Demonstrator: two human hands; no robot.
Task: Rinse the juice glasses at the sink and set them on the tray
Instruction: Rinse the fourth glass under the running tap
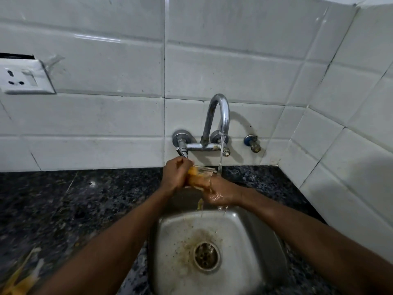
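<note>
A clear juice glass [202, 173] with orange residue lies on its side above the steel sink [261, 241], its mouth pointing right toward the running water. My left hand [175, 174] grips its base end. My right hand [221, 192] is at the mouth end with fingers reaching inside the glass. Water from the chrome tap [221, 116] falls onto my right hand and the rim. Orange-tinted water drips into the sink. No tray is in view.
Dark speckled granite counter [63, 205] surrounds the sink. White tiled walls stand behind and to the right. A wall socket [25, 76] sits at upper left. A small valve [253, 143] is right of the tap. Blurred yellow-orange items [19, 282] lie at the bottom left.
</note>
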